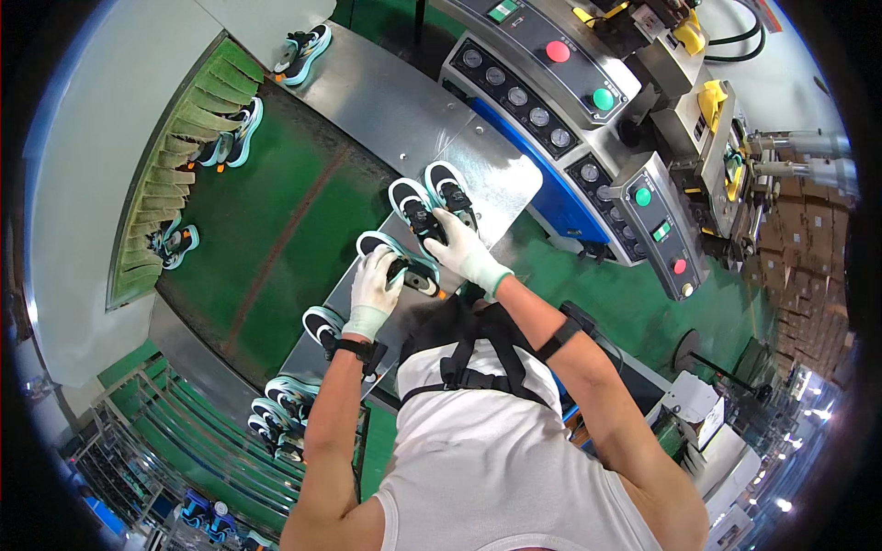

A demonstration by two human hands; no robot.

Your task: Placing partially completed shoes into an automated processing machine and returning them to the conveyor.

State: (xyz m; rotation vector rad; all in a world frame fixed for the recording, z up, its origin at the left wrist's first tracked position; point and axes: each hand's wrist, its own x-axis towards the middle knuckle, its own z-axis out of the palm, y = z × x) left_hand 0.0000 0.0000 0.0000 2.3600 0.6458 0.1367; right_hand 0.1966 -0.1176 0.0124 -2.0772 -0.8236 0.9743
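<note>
Both my hands wear white gloves with green cuffs. My left hand (375, 286) grips a black sneaker with a white and teal sole (404, 266) lying on the steel ledge (501, 174). My right hand (464, 248) rests on the heels of a pair of the same sneakers (430, 197) standing side by side just beyond. Another sneaker (322, 326) sits beside my left wrist, which wears a black watch.
A green conveyor belt (276, 230) carries more sneaker pairs (230, 138) at the left. Several sneakers (280, 404) crowd a rack below my left elbow. A grey machine panel (542, 87) with red and green buttons stands at the right, with stacked cartons (808, 275) beyond.
</note>
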